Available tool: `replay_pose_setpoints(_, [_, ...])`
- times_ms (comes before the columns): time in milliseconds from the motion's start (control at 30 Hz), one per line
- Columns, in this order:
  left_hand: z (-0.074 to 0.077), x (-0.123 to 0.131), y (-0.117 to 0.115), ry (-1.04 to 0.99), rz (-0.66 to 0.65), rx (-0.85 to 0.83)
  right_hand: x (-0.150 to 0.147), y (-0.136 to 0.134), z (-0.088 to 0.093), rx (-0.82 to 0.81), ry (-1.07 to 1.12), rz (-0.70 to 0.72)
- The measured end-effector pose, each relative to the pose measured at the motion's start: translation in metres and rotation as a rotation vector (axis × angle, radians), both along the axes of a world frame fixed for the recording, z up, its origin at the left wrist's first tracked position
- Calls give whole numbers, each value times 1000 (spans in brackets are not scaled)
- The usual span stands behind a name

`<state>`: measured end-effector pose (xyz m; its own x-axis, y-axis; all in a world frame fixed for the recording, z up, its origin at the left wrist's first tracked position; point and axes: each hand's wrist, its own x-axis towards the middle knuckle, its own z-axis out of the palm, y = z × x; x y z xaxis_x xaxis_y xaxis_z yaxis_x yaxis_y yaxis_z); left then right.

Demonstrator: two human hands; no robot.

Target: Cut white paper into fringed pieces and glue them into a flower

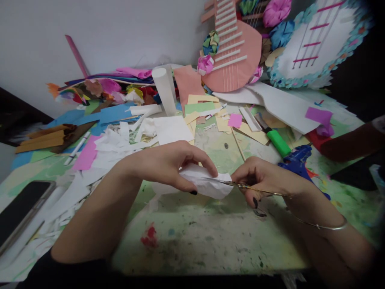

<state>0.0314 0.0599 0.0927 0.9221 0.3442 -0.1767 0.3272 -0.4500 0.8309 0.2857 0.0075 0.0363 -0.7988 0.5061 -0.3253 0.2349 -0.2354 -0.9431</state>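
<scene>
My left hand pinches a piece of white paper above the middle of the table, with the thumb in front and fingers behind. My right hand grips a pair of scissors whose blades point left and lie across the paper. The handles are mostly hidden by the right hand. I cannot tell how far apart the blades are. Beyond the right fingers a thin wooden stick lies on the table.
White paper scraps heap up at the left, near a phone. A green-handled tool and a blue glue gun lie at the right. Behind stand a white roll and a pink paper instrument.
</scene>
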Motion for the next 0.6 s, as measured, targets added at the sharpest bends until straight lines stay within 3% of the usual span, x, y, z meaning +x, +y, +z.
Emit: replay_pose_setpoints(600, [1, -2, 0, 22, -12, 41, -2, 0, 3, 62, -39, 2])
